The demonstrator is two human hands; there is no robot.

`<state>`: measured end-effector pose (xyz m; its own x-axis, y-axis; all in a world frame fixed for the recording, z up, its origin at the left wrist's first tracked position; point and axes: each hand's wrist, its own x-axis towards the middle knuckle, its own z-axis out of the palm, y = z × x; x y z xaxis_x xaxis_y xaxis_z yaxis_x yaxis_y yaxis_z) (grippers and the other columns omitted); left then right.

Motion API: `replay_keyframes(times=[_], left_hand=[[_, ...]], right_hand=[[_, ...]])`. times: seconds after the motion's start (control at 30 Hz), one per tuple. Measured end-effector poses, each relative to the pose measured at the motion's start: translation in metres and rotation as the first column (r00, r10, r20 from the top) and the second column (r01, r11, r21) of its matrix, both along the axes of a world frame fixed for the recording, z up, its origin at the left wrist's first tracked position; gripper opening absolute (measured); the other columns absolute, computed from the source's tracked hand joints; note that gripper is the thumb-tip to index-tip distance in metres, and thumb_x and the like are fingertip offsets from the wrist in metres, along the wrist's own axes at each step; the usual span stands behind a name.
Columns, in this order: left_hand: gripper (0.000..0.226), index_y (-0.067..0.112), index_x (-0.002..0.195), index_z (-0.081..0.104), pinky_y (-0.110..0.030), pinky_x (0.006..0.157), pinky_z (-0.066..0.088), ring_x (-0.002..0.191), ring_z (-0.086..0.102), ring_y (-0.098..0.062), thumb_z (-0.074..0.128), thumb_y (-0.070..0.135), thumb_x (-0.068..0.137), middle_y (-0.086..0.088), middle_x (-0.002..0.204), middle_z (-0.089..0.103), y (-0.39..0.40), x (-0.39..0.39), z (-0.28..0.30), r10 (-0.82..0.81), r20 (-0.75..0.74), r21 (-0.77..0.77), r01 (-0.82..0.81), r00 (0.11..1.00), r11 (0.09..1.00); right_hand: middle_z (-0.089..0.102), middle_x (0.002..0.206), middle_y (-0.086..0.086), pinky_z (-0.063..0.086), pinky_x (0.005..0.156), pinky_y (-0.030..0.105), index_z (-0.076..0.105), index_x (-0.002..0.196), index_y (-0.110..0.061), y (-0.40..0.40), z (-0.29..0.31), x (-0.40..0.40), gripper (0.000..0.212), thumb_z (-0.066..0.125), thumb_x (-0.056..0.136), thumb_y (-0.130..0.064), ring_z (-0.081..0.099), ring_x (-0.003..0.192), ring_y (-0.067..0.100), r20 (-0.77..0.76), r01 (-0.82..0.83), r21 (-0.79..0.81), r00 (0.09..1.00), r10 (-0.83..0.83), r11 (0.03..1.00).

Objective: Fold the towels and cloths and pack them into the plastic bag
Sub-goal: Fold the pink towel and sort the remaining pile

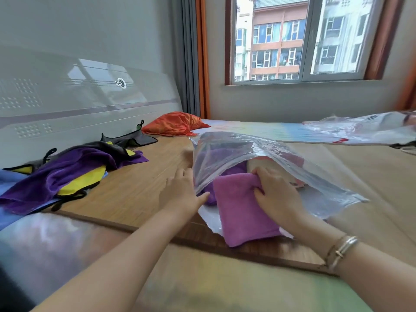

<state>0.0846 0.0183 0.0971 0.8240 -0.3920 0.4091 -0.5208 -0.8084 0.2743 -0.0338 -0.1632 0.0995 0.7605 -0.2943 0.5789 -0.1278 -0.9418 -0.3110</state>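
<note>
My right hand (275, 194) grips the pink towel (240, 212) at the plastic bag (258, 154) mouth, left hand (180, 192) relaxed; pushing unsupported could bunch it.

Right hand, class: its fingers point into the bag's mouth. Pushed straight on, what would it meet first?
Probably the cloths already packed inside the plastic bag, just beyond the pink towel the right hand grips; depth is unclear.
</note>
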Motion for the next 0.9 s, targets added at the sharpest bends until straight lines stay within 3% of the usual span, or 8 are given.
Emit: replay_keyframes(times=[0.13, 0.3, 0.47, 0.57, 0.67, 0.73, 0.8, 0.9], left_hand=[[0.028, 0.021, 0.077, 0.049, -0.031, 0.056, 0.037, 0.079, 0.052, -0.019, 0.041, 0.035, 0.099, 0.002, 0.091, 0.049, 0.000, 0.008, -0.004, -0.066, 0.102, -0.172, 0.083, 0.993, 0.982], [0.032, 0.019, 0.075, 0.059, -0.024, 0.054, 0.037, 0.083, 0.046, -0.014, 0.043, 0.035, 0.098, 0.008, 0.097, 0.041, 0.002, 0.012, -0.002, -0.122, 0.207, -0.273, 0.178, 0.971, 0.946], [0.024, 0.026, 0.079, 0.039, -0.030, 0.054, 0.039, 0.074, 0.048, -0.015, 0.053, 0.042, 0.088, 0.011, 0.092, 0.037, 0.011, 0.007, -0.023, -0.092, 0.048, -0.357, 0.103, 0.995, 0.929], [0.036, 0.023, 0.091, 0.036, -0.034, 0.061, 0.043, 0.070, 0.055, -0.016, 0.058, 0.050, 0.084, 0.006, 0.088, 0.049, 0.016, 0.007, -0.037, -0.080, -0.289, -0.493, -0.076, 0.954, 0.867], [0.033, 0.017, 0.088, 0.044, -0.029, 0.054, 0.037, 0.061, 0.051, -0.010, 0.061, 0.046, 0.087, 0.008, 0.074, 0.052, 0.016, 0.007, -0.042, -0.136, -0.427, -0.574, -0.151, 0.894, 0.805], [0.036, 0.018, 0.064, 0.044, -0.028, 0.048, 0.029, 0.049, 0.039, -0.010, 0.058, 0.038, 0.091, 0.010, 0.052, 0.045, 0.011, 0.004, -0.043, -0.159, -0.408, -0.620, -0.144, 0.899, 0.772], [0.047, 0.018, 0.051, 0.039, -0.028, 0.047, 0.027, 0.046, 0.035, -0.013, 0.054, 0.032, 0.094, 0.008, 0.038, 0.039, 0.005, 0.000, -0.045, -0.178, -0.371, -0.664, -0.126, 0.911, 0.737], [0.047, 0.017, 0.051, 0.036, -0.029, 0.051, 0.028, 0.050, 0.037, -0.019, 0.048, 0.029, 0.095, 0.000, 0.043, 0.038, -0.002, -0.005, -0.051, -0.177, -0.316, -0.645, -0.074, 0.932, 0.760]], right_hand=[[0.057, 0.105, 0.004, 0.037, 0.067, 0.034, 0.052, 0.104, -0.014, 0.012, -0.021, 0.063, 0.012, 0.049, 0.092, -0.017, 0.053, 0.102, 0.027, -0.014, -0.022, -0.001, 1.000, 0.022, 1.000], [0.060, 0.123, 0.011, 0.041, 0.082, 0.032, 0.059, 0.116, -0.010, 0.008, -0.021, 0.152, 0.028, 0.040, 0.099, -0.018, 0.053, 0.117, 0.031, -0.142, 0.319, 0.088, 0.942, -0.305, 0.944], [0.041, 0.145, 0.018, 0.020, 0.073, -0.010, 0.036, 0.142, -0.002, -0.021, -0.063, 0.180, 0.064, 0.066, 0.088, -0.019, 0.039, 0.132, 0.024, -0.170, 0.327, 0.456, 0.945, -0.280, 0.828], [0.053, 0.089, 0.000, 0.031, 0.078, 0.012, 0.052, 0.100, -0.025, -0.010, -0.058, 0.157, 0.008, 0.046, 0.098, -0.020, 0.042, 0.093, 0.013, -0.113, 0.247, 0.198, 0.967, -0.229, 0.948], [0.057, 0.071, 0.007, 0.048, 0.066, 0.034, 0.058, 0.080, -0.015, 0.014, -0.056, 0.131, 0.028, 0.033, 0.092, -0.019, 0.056, 0.069, 0.025, 0.118, 0.078, -0.096, 0.991, -0.067, 0.992], [0.064, 0.112, 0.013, 0.047, 0.091, 0.047, 0.064, 0.113, -0.017, 0.020, -0.068, 0.119, 0.047, 0.031, 0.087, -0.039, 0.058, 0.104, 0.032, -0.037, -0.053, -0.219, 0.998, 0.046, 0.974], [0.028, 0.154, 0.004, 0.019, 0.112, 0.062, 0.030, 0.145, -0.037, 0.020, -0.078, 0.116, 0.064, 0.019, 0.086, -0.058, 0.021, 0.143, 0.029, -0.292, -0.160, -0.129, 0.949, 0.117, 0.979], [0.000, 0.162, -0.004, 0.005, 0.111, 0.068, 0.003, 0.150, -0.043, 0.018, -0.085, 0.122, 0.071, 0.005, 0.083, -0.066, -0.004, 0.148, 0.026, -0.365, -0.145, -0.241, 0.930, 0.049, 0.960]])
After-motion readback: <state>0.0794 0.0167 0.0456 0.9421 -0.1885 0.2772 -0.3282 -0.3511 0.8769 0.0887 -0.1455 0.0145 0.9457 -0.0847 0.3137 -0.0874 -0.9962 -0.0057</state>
